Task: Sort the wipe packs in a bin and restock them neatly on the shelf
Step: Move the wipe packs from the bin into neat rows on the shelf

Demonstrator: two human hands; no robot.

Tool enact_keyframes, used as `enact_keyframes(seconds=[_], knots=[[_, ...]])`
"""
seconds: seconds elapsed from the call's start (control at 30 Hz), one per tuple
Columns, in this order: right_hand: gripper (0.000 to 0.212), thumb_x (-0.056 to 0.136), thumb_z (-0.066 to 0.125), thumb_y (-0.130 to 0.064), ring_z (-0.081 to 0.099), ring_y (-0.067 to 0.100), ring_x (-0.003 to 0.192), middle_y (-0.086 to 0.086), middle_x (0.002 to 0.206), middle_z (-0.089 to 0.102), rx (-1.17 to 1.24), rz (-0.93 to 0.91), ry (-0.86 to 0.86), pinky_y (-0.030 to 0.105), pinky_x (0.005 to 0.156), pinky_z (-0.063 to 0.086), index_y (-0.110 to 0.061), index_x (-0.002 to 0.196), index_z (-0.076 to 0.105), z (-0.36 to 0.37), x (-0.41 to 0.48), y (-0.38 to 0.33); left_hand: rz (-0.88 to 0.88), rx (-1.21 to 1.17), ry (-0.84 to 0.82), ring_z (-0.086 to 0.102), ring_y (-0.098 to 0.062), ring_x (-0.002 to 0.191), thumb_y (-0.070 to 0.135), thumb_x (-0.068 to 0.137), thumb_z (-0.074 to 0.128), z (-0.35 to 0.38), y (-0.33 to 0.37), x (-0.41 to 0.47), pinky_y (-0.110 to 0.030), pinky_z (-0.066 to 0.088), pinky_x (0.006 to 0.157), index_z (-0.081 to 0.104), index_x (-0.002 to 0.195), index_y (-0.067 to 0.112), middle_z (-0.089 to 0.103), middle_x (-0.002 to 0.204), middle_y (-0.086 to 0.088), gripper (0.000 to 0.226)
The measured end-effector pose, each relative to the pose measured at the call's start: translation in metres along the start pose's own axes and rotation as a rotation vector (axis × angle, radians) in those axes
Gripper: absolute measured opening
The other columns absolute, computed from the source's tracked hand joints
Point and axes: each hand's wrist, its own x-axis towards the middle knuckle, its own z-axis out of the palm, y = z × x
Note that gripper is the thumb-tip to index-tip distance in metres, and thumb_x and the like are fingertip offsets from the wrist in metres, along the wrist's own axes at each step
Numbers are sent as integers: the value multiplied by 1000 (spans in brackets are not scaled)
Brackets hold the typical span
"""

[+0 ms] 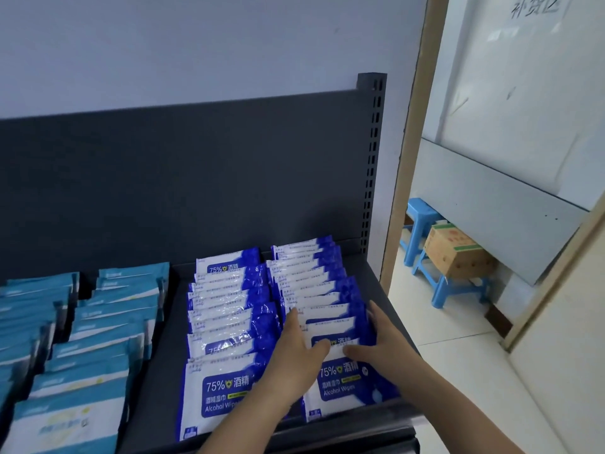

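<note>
- A dark grey shop shelf (384,290) with a matching back panel (196,175) and a slotted upright post (371,158) stands against a pale wall (196,44).
- To its right, an open doorway with a wooden frame (409,158) shows a tiled floor, two blue plastic stools (419,231) and a cardboard box (455,253) resting on the nearer stool. A paper sign (537,8) hangs high on the far wall.
- Two rows of teal wipe packs (121,322) fill the left part of the shelf, upright and overlapping front to back.
- Two rows of blue-and-white alcohol wipe packs run beside them: the left row (226,296) and the right row (314,273), each leaning back towards the panel.
- The person's left hand (294,348) lies flat against the left side of the right row, fingers straight and pointing towards the back panel, thumb laid across the face of a pack near the front.
- The right hand (383,342) mirrors it on the row's right side, fingers straight along the pack edges, thumb on the same pack face.
- Between the two thumbs sits the second pack (337,343), upright just behind the front pack (343,385) of that row.
- Neither hand curls round a pack; both press the row from its sides.
- The left forearm crosses in front of the left row's front pack (222,394), covering its right edge.
</note>
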Motion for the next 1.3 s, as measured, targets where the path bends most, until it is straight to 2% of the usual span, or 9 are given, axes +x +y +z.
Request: enact_keyframes(seconds=[0.37,0.47,0.6,0.67,0.77,0.87,1.03,1.17,1.3], knots=[[89,85,67,-18,55,0,80,-5,133,48,169,31,56,18,54,46,-25,150,7,-1,33,-19,33,-47,45,50,-14,119,17,91,56,-17,-5,49,-21,52,85,28,140,26,43,141,2,57],[85,85,67,-17,63,7,85,-14,100,52,168,19,58,22,61,52,-24,149,11,5,36,-17,-50,-153,36,57,-9,105,12,90,57,-21,-5,62,-17,50,75,35,133,23,55,126,3,49],[83,85,67,-19,63,8,88,-19,97,52,159,14,55,28,72,56,-25,148,14,9,34,-13,-79,-229,-16,57,1,92,12,90,59,-18,-7,65,-7,45,55,34,131,27,58,110,12,50],[84,85,67,-21,57,3,86,-13,117,52,173,23,61,20,64,50,-25,149,13,3,39,-13,-87,-251,-42,58,1,92,15,90,61,-18,-6,64,-9,44,59,35,131,29,59,110,14,50],[81,86,66,-22,54,13,106,-1,144,42,227,29,107,30,83,49,-24,149,16,-5,50,-16,-100,-283,-30,55,4,91,17,90,61,-21,-4,67,-11,42,62,34,127,33,58,114,15,49],[76,85,66,-26,57,21,113,0,139,47,268,69,100,43,94,49,-25,147,22,-5,62,-21,-80,-258,20,54,-1,102,20,88,63,-26,1,76,-16,46,77,27,142,26,53,126,11,65],[78,77,75,-30,69,24,95,0,123,60,344,140,-26,50,83,55,-30,142,30,-1,75,-22,-120,-188,78,44,-21,128,35,74,67,-32,11,104,-42,40,107,17,149,21,37,147,-2,91],[82,82,71,-26,63,24,104,2,139,48,437,130,21,49,86,54,-30,147,21,-6,88,-23,-132,-191,54,49,-19,122,33,70,66,-30,11,113,-39,46,100,24,145,20,43,140,-1,87],[64,81,71,-29,69,27,94,4,117,65,421,119,-52,52,84,54,-28,136,39,-4,96,-29,-114,-244,-6,58,-9,103,16,87,61,-30,5,114,-21,48,72,35,134,26,56,122,6,54]])
